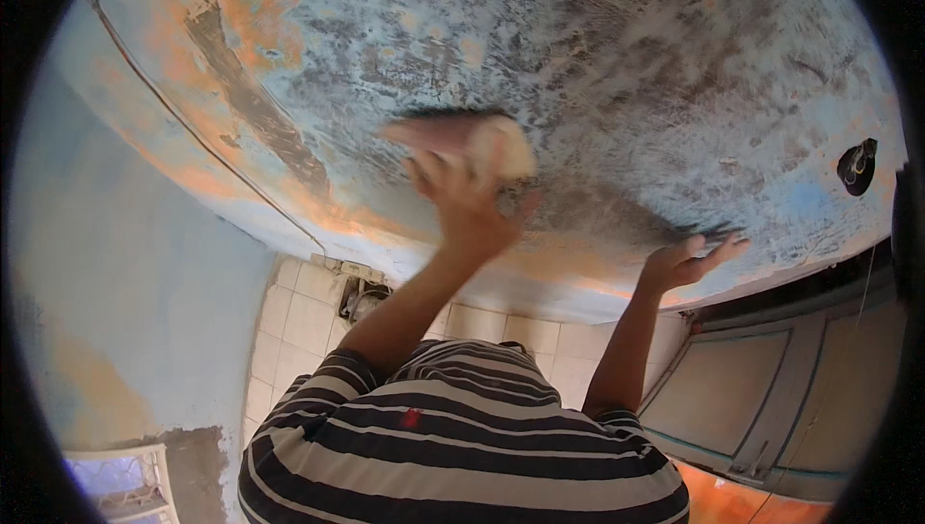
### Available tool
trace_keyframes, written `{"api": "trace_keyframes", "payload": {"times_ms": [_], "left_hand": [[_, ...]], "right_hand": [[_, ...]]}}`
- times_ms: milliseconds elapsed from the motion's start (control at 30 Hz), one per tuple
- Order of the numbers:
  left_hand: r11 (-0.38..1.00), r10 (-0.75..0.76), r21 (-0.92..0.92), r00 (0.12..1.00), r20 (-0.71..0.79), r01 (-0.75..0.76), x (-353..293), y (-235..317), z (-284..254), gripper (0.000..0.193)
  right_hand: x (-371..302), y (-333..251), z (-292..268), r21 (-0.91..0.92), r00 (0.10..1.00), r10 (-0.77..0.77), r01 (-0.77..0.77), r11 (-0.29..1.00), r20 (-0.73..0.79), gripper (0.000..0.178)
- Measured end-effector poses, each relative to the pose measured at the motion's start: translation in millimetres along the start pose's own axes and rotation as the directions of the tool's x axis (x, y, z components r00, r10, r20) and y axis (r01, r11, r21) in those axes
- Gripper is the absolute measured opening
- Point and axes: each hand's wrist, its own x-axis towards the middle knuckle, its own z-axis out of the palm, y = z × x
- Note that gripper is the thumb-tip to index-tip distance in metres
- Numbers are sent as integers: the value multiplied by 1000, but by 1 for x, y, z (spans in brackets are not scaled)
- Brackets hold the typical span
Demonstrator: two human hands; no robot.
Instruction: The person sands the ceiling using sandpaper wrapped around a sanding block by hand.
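My left hand [477,216] presses a folded sheet of sandpaper [438,132], pinkish brown with a cream part, flat against the wall [597,71]. Motion smears both the sheet and the fingertips. Scuffed dark patches cover the wall's pale blue paint, and orange shows along its edges. Off to the right, my right hand [686,266] is open, its fingers spread and resting against the lower part of the same wall, with nothing held in it.
A thin cable [198,134] runs down the wall at the left, beside a grey filler strip [255,105]. On the right is a dark hole with loose wires [857,168]. Below are white tiles [306,317], panelled doors [723,384] and a barred window [120,485].
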Motion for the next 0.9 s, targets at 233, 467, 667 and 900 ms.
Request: {"api": "trace_keyframes", "payload": {"times_ms": [233,467,667,900], "left_hand": [[981,-188,46,981,-38,190,25,3,-1,86],[983,-168,114,946,279,141,-31,74,21,93],[919,-389,24,916,-99,393,8,47,25,94],[929,-366,114,839,403,351,-78,139,72,97]], "right_hand": [[35,57,-4,-154,994,-110,111,982,19,59],[31,62,-5,-73,976,-214,217,973,44,55],[28,86,-9,104,947,-306,296,950,94,58],[28,89,-17,284,959,-250,205,937,133,63]]}}
